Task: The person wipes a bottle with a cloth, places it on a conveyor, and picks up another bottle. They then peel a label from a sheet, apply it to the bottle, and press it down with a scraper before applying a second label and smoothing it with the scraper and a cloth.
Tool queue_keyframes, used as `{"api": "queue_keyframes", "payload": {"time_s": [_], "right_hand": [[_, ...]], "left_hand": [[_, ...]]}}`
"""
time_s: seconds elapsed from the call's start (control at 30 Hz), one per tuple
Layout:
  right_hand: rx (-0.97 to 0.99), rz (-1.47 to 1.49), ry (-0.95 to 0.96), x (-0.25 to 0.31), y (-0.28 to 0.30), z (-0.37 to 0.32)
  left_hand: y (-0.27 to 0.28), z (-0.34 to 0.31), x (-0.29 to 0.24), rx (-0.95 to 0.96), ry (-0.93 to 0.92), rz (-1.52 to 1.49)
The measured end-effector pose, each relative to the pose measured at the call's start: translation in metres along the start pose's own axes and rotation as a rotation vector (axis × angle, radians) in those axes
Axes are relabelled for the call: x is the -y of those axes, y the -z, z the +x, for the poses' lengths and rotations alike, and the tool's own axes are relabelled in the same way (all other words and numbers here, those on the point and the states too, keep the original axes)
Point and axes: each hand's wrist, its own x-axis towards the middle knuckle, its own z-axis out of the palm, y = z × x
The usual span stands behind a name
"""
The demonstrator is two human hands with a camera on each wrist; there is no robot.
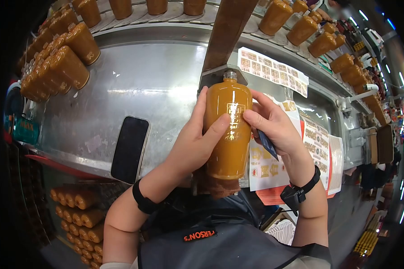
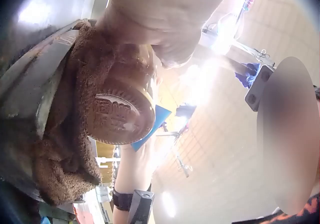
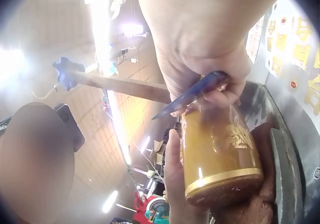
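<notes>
A caramel-brown glass bottle (image 1: 226, 157) lies with its clear neck pointing away from me, gold characters (image 1: 232, 130) facing up. My left hand (image 1: 191, 143) grips its left side, thumb across the front by the characters. From the right, my right hand (image 1: 280, 127) holds a flat, pointed blue piece (image 1: 267, 144) in its curled fingers while its thumb touches the bottle beside the lettering. In the left wrist view the bottle's embossed base (image 2: 120, 116) rests against a brown cloth (image 2: 70, 129). The right wrist view shows the blue piece's tip (image 3: 172, 105) jutting out past the fingers.
A phone (image 1: 130, 150) lies on the metal table (image 1: 166, 71) to the left. Sheets of gold transfers (image 1: 274, 69) and more printed sheets (image 1: 316, 143) are at the right. Similar bottles (image 1: 69, 67) crowd the far left, and others ride a conveyor (image 1: 170, 19) behind a brown post (image 1: 229, 36).
</notes>
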Motion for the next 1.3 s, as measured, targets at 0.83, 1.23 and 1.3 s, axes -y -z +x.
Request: {"api": "queue_keyframes", "payload": {"time_s": [0.83, 1.23, 1.3], "right_hand": [[-0.013, 0.037, 0.039, -0.005, -0.001, 0.002], [-0.003, 0.029, 0.032, -0.01, 0.0, 0.001], [0.003, 0.034, 0.037, -0.011, 0.001, 0.003]], "left_hand": [[-0.005, -0.002, -0.008, 0.03, 0.008, 0.042], [-0.005, -0.006, -0.007, 0.021, 0.011, 0.06], [-0.004, -0.006, -0.007, 0.022, 0.014, 0.056]]}}
